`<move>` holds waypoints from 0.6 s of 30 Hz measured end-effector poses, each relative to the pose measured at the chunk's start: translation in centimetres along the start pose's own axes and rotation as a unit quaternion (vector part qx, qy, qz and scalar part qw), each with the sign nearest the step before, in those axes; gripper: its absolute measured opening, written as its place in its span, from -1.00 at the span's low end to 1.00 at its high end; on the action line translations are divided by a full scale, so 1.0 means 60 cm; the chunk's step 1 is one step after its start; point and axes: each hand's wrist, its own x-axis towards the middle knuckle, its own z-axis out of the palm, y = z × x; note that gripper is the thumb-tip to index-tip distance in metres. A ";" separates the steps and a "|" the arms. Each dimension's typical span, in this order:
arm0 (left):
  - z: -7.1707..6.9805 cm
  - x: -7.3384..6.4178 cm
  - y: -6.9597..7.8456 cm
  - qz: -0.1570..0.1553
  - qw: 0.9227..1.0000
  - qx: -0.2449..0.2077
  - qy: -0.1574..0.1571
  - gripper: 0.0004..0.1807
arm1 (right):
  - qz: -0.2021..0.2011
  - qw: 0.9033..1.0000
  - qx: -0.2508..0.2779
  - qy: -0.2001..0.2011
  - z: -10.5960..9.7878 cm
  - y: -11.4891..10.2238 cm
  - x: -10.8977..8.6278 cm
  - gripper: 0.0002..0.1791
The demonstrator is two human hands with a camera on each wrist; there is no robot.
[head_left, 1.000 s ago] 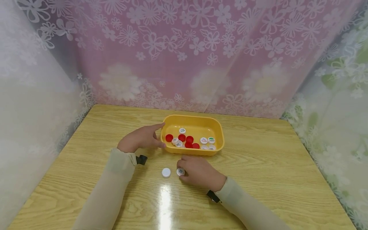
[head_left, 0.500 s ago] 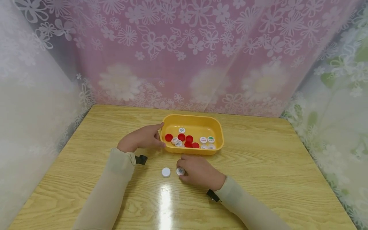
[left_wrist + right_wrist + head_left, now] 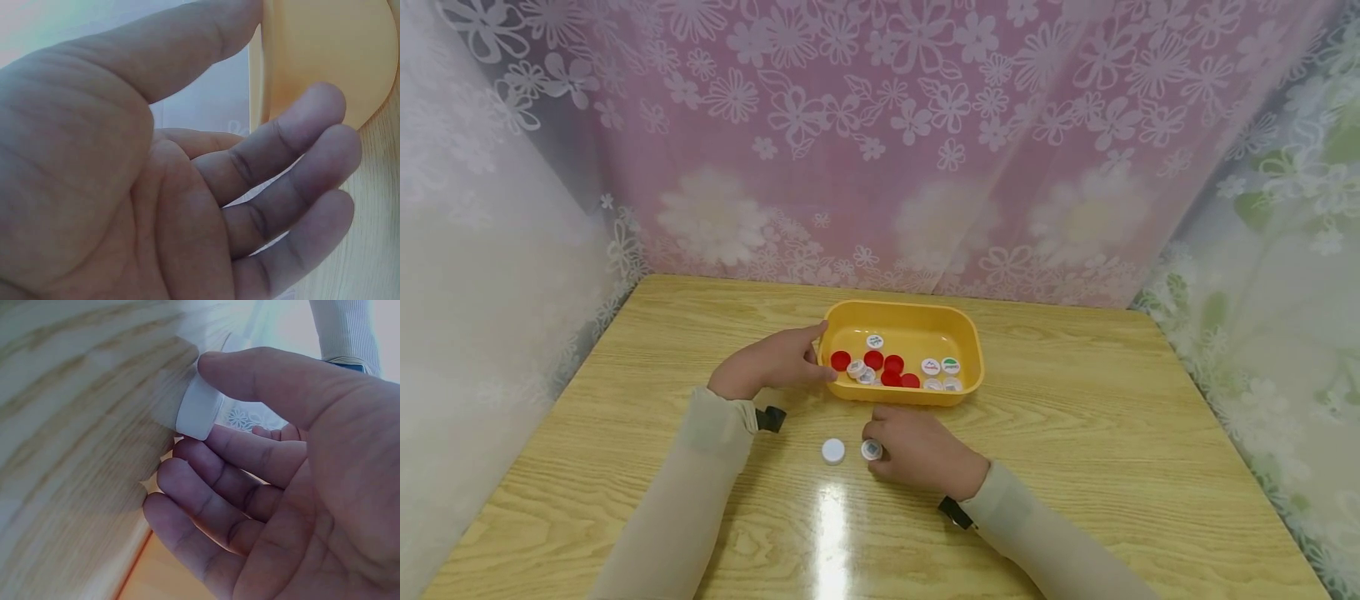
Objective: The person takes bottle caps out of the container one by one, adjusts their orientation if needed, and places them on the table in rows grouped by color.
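Note:
My right hand (image 3: 917,450) pinches a white bottle cap (image 3: 871,450) between thumb and index finger, down at the table in front of the basin. In the right wrist view the white cap's side (image 3: 200,409) faces me, and the other fingertips touch the wood. Just left of it lies another white bottle cap (image 3: 833,451), plain on top. My left hand (image 3: 775,362) rests against the left end of the yellow basin (image 3: 917,310), thumb and index finger spread along its rim. Its remaining fingers are loosely bent in the left wrist view and hold nothing.
Inside the basin lie several red caps (image 3: 893,364) and several white ones, some with printed tops (image 3: 931,367). The wooden table (image 3: 1075,433) runs to a pink floral curtain (image 3: 880,167) behind, with pale curtains at both sides.

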 end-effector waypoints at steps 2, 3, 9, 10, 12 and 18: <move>0.001 0.000 -0.001 0.000 1.000 0.002 0.002 0.08 | -0.001 1.000 -0.001 0.001 0.000 -0.001 0.000 -0.84; 0.001 0.000 -0.001 0.000 1.000 0.002 0.002 0.08 | -0.001 1.000 -0.001 0.002 0.001 -0.001 0.001 -0.84; 0.002 0.001 0.000 0.002 1.000 0.000 0.003 0.08 | 0.006 1.000 0.000 0.001 -0.001 -0.003 0.000 -0.84; 0.002 0.002 0.000 0.001 1.000 0.001 0.004 0.08 | 0.008 1.000 0.002 0.000 -0.001 -0.003 0.000 -0.84; 0.002 0.003 0.000 0.000 1.000 0.003 0.005 0.08 | 0.014 1.000 0.004 -0.003 -0.002 -0.002 -0.002 -0.83; 0.000 -0.001 0.001 0.006 1.000 0.007 0.004 0.07 | 0.028 0.999 -0.013 -0.019 -0.008 -0.003 -0.003 -0.77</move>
